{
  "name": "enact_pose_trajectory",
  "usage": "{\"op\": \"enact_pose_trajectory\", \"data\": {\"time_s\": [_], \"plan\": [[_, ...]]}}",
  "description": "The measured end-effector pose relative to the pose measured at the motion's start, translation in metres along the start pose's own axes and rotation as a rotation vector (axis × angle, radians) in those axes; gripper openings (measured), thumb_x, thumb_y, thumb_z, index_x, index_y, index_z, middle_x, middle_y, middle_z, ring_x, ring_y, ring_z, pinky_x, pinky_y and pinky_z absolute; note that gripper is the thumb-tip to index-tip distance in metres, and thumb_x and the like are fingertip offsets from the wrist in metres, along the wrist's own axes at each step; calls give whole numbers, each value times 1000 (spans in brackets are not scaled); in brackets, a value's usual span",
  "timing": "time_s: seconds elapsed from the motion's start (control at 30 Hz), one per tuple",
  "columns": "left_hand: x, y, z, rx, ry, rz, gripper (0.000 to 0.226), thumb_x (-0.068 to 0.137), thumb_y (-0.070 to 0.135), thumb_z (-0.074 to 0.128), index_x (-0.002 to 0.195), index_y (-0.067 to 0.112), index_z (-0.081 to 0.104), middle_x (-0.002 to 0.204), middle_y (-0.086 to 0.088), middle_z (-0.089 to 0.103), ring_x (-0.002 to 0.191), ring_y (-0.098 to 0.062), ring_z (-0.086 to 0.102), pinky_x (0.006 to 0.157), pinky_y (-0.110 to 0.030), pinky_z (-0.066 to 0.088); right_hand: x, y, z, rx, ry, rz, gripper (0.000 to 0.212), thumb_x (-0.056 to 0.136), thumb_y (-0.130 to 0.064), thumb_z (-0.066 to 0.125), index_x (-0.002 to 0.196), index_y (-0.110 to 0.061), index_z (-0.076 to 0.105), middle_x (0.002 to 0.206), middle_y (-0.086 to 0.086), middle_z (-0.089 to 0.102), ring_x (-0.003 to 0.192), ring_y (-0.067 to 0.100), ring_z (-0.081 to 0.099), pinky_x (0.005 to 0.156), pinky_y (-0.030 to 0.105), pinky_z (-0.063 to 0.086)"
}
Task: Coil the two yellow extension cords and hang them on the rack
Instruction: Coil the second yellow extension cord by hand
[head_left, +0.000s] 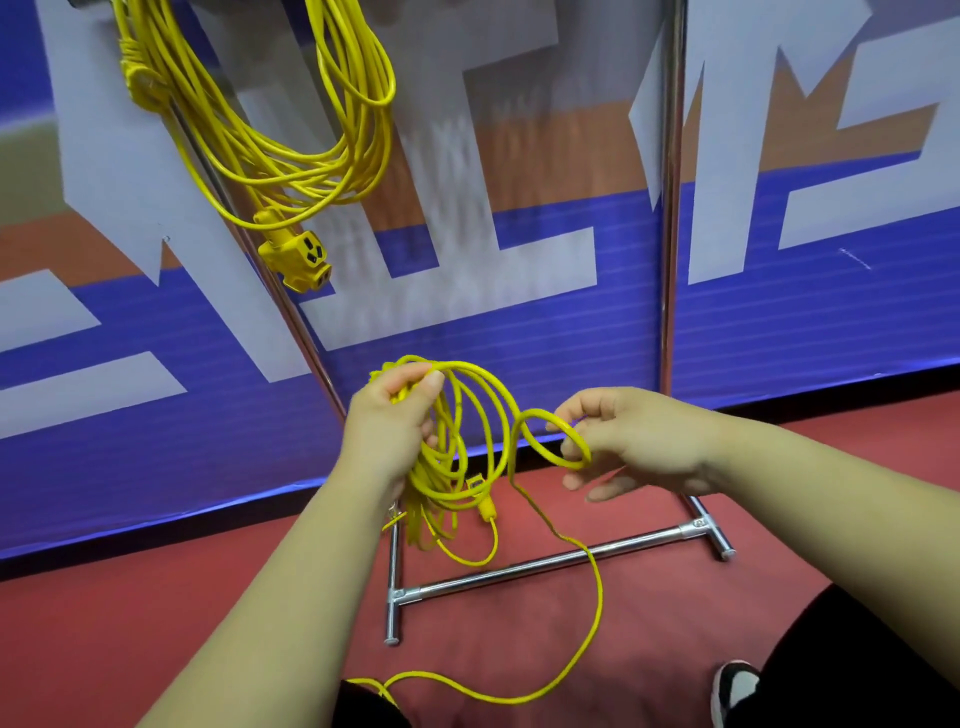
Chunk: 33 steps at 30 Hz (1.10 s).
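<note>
Currently the left hand grips the second cord, coiled, above the base bar of the rack; the right hand pinches a fresh loop alongside. Lay each loop to matching size (the first cord hangs at the rack's top left), untwisting the tail, whose end is probably off-frame.

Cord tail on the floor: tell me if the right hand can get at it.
Probably yes: the right hand holds the cord by a loop, and the tail drops from there to the floor, with nothing across it.
</note>
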<state>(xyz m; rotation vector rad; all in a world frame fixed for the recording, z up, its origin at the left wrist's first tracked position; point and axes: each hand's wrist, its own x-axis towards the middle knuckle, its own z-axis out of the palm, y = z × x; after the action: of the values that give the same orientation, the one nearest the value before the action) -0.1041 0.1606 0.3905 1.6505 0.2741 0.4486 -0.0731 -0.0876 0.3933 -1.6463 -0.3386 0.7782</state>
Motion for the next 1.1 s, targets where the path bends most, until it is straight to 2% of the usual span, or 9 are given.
{"op": "enact_pose_trajectory", "data": {"time_s": [0.07, 0.17, 0.37, 0.53, 0.63, 0.77, 0.9, 0.97, 1.1], "plan": [[3, -1, -5, 35, 50, 37, 7, 96, 16, 66, 96, 21, 72, 70, -13, 46, 45, -15, 40, 46, -27, 43, 1, -1, 4, 108, 19, 23, 13, 98, -24, 60, 108, -17, 64, 102, 6, 69, 88, 25, 74, 82, 46, 59], [3, -3, -6, 94, 109, 63, 5, 95, 19, 69, 96, 23, 72, 58, -3, 49, 44, -14, 44, 48, -28, 46, 5, -1, 9, 96, 74, -11, 36, 97, -50, 56, 113, -21, 70, 119, 2, 69, 97, 23, 75, 83, 43, 60], [6, -7, -8, 87, 214, 40, 4, 94, 25, 70, 93, 25, 74, 63, -11, 54, 41, -13, 49, 51, -29, 48, 9, -4, 15, 20, 214, -161, 18, 93, -38, 68, 90, -24, 77, 105, -7, 74, 107, 16, 69, 94, 39, 57], [9, -10, -12, 88, 247, 25, 6, 94, 25, 69, 97, 23, 74, 65, -9, 55, 41, -13, 48, 50, -29, 47, 7, -10, 16, 154, 309, -51, 56, 91, -64, 56, 58, -20, 65, 93, -3, 71, 101, 21, 72, 93, 40, 57], [9, -10, -13, 85, 249, 29, 5, 94, 24, 69, 94, 24, 74, 65, -9, 54, 44, -16, 47, 49, -28, 46, 9, -8, 15, 137, 363, 21, 50, 87, -57, 66, 58, -17, 59, 103, -1, 67, 91, 25, 76, 86, 38, 58], [9, -9, -15, 55, 264, 17, 5, 94, 25, 69, 95, 23, 74, 66, -10, 53, 47, -18, 47, 51, -30, 47, 8, -3, 14, 51, 253, 37, 19, 88, -27, 73, 79, -13, 63, 90, 5, 64, 83, 27, 77, 73, 35, 56], [11, -5, -22, -28, 303, -22, 8, 95, 24, 69, 99, 19, 73, 71, -14, 54, 42, -14, 47, 47, -27, 46, 8, 4, 3, -247, 226, -166, 24, 83, 0, 74, 76, -13, 54, 68, 11, 64, 63, 23, 69, 66, 40, 52], [13, -3, -28, -82, 318, -40, 9, 95, 23, 68, 101, 16, 72, 73, -12, 53, 43, -13, 45, 44, -24, 45, 9, 8, -5, -305, 255, -254, 28, 83, 1, 73, 94, -15, 53, 68, 7, 68, 64, 24, 68, 68, 47, 53], [15, 1, -38, -137, 347, -48, 8, 96, 23, 68, 100, 18, 72, 74, -7, 57, 46, -11, 45, 44, -23, 44, 15, 17, -18, -295, 232, -246, 47, 87, -6, 72, 121, -25, 46, 78, 5, 74, 90, 36, 72, 91, 57, 52]]}}
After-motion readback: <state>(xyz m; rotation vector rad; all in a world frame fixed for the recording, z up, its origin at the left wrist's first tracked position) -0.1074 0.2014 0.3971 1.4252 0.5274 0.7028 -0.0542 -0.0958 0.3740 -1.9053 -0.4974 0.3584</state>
